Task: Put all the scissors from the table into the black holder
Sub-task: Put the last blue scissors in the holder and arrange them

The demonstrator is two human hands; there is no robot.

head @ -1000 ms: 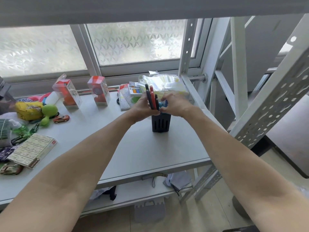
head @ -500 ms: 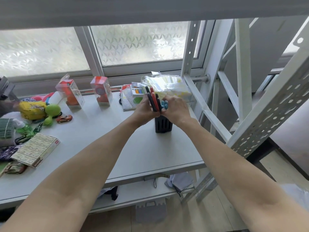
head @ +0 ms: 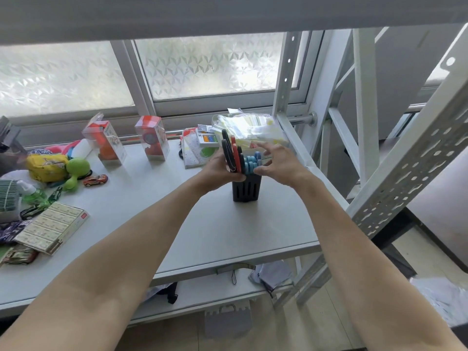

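The black holder (head: 246, 190) stands upright on the white table (head: 207, 224), right of centre. Several scissors stick up out of it: black and red handles (head: 231, 154) on the left, blue handles (head: 251, 162) on the right. My left hand (head: 218, 171) is wrapped around the black and red handles from the left. My right hand (head: 279, 163) hovers at the blue handles with its fingers spread, the fingertips just beside them and nothing gripped.
Two clear toy boxes (head: 152, 140) and plastic-wrapped packs (head: 250, 127) stand behind the holder. Toys, a small car (head: 95, 179) and a flat carton (head: 54, 226) crowd the left side. A perforated metal rack post (head: 405, 171) rises at the right.
My right hand has opened and lifted off the blue handles, which now show fully. My left hand stays on the black and red handles.
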